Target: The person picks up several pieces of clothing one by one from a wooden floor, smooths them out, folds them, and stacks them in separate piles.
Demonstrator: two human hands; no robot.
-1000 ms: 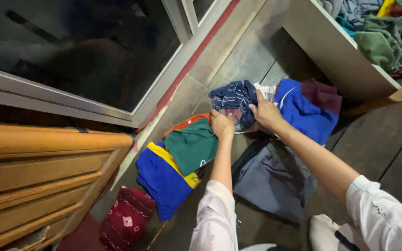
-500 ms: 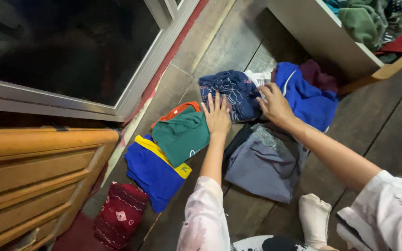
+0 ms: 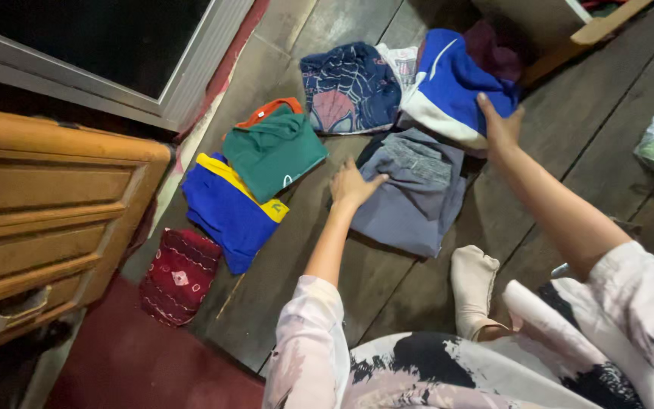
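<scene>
On the wooden floor [image 3: 387, 295], the left hand [image 3: 352, 187] rests with fingers spread on the folded grey cloth garment [image 3: 414, 198]. At two o'clock from it, the right hand [image 3: 499, 125] pinches the edge of the folded blue-and-white cloth garment [image 3: 452, 87].

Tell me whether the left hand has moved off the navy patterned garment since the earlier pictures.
Yes. The left hand has drawn back toward the person, off the navy patterned garment, and now rests at the left edge of the grey folded garment.

i see a dark plank floor [image 3: 569, 83], a wooden dresser [image 3: 47, 220] left, a pale-framed dark window [image 3: 115, 45] above it.
</scene>
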